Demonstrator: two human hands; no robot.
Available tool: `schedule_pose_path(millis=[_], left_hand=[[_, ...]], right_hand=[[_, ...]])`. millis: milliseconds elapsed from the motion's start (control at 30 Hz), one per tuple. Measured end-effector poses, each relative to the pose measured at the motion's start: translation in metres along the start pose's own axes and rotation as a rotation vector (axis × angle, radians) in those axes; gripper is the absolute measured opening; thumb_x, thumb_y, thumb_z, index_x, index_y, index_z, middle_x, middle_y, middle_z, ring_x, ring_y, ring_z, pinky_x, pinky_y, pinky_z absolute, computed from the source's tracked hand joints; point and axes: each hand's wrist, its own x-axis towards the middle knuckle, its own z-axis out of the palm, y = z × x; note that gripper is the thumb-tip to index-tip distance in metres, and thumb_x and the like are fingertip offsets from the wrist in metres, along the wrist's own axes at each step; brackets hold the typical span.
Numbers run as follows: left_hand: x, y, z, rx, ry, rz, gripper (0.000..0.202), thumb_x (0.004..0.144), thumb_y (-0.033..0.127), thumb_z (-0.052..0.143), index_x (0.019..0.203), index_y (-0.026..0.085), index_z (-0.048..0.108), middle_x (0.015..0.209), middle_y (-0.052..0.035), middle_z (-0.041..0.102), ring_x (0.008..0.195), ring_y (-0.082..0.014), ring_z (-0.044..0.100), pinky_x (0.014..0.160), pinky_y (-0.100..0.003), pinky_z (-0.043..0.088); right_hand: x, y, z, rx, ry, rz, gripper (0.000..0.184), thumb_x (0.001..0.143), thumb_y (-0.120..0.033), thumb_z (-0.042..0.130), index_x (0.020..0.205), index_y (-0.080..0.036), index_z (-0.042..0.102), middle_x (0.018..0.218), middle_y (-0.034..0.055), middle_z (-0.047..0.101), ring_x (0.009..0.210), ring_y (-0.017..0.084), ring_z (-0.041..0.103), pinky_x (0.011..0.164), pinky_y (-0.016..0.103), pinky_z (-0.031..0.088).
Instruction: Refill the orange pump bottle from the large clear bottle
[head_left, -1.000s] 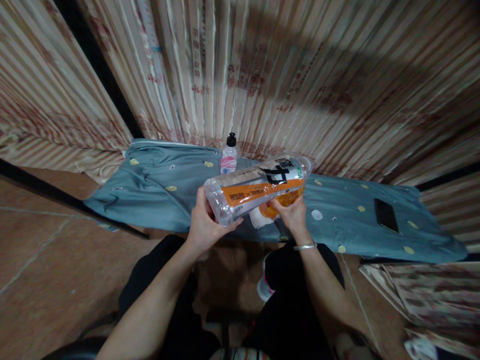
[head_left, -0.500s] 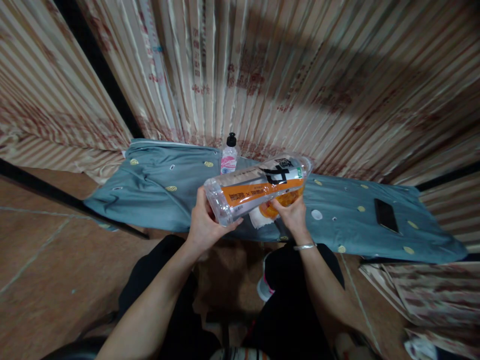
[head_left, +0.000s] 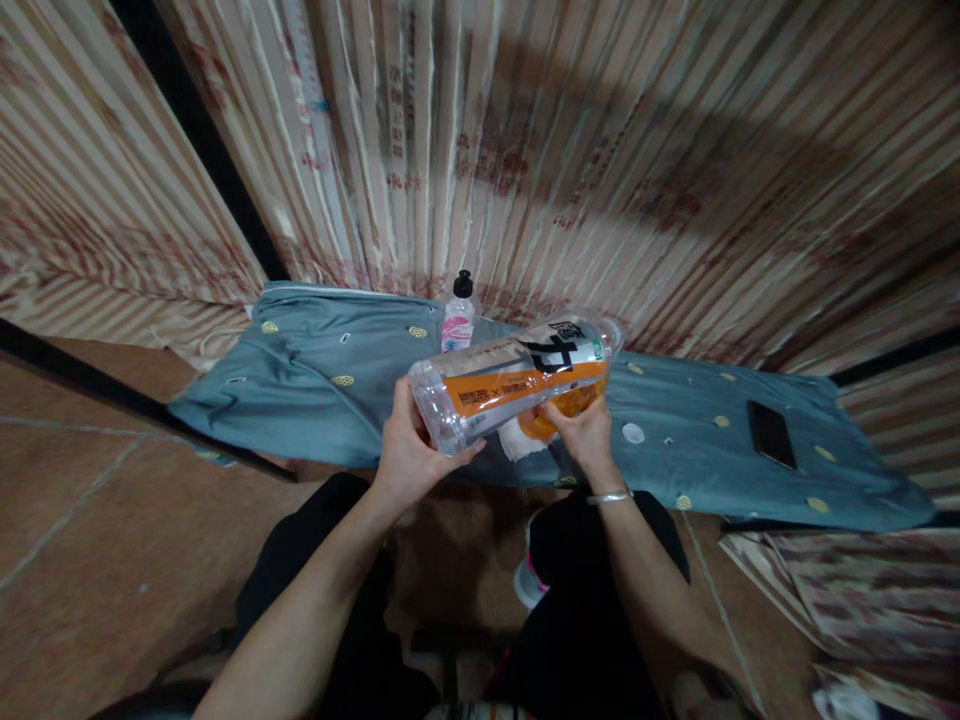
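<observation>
Head view: at mid-frame, the left hand (head_left: 411,455) grips the left end of a clear plastic bottle (head_left: 517,378), held slantwise; the right hand (head_left: 588,438) holds an amber container (head_left: 576,401) partly hidden behind it — most fingers out of sight. The step looks like steadying both together; the next move calls for even, unhurried wrists.

Two hands (head_left: 407,452) (head_left: 589,438) are showing alongside one large bottle (head_left: 517,378), one black-capped bottle (head_left: 458,325), one orange container (head_left: 576,401), one white disc (head_left: 633,433) and one phone (head_left: 772,434).
</observation>
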Motion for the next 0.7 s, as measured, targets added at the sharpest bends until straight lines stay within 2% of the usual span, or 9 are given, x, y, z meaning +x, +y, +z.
schedule_pose_path(millis=[200, 367, 700], left_hand=[[0.0, -0.002, 0.0, 0.033, -0.016, 0.008, 0.085, 0.064, 0.045, 0.103, 0.129, 0.023, 0.053, 0.115, -0.0069, 0.079, 0.104, -0.0282, 0.083, 0.09, -0.04, 0.07], [0.0, -0.003, 0.001, 0.029, 0.006, 0.069, 0.081, 0.066, 0.045, 0.102, 0.127, 0.024, 0.052, 0.114, -0.0068, 0.08, 0.101, -0.029, 0.083, 0.09, -0.042, 0.071], [0.001, 0.002, 0.001, -0.036, -0.003, -0.019, 0.084, 0.062, 0.049, 0.103, 0.124, 0.025, 0.053, 0.111, -0.0061, 0.08, 0.101, -0.0296, 0.084, 0.087, -0.043, 0.071]], right_hand=[[0.0, 0.001, 0.0, -0.014, -0.005, 0.007, 0.097, 0.058, -0.074, 0.088, 0.13, -0.013, 0.064, 0.124, 0.0254, 0.079, 0.118, 0.045, 0.076, 0.103, 0.059, 0.06], [0.002, 0.009, 0.002, -0.03, 0.042, -0.041, 0.093, 0.059, -0.075, 0.089, 0.128, -0.017, 0.064, 0.121, 0.0211, 0.081, 0.114, 0.042, 0.077, 0.1, 0.056, 0.061], [0.003, 0.015, 0.004, -0.028, 0.038, -0.07, 0.088, 0.061, -0.072, 0.09, 0.126, -0.018, 0.065, 0.12, 0.0201, 0.081, 0.112, 0.041, 0.077, 0.1, 0.058, 0.062]])
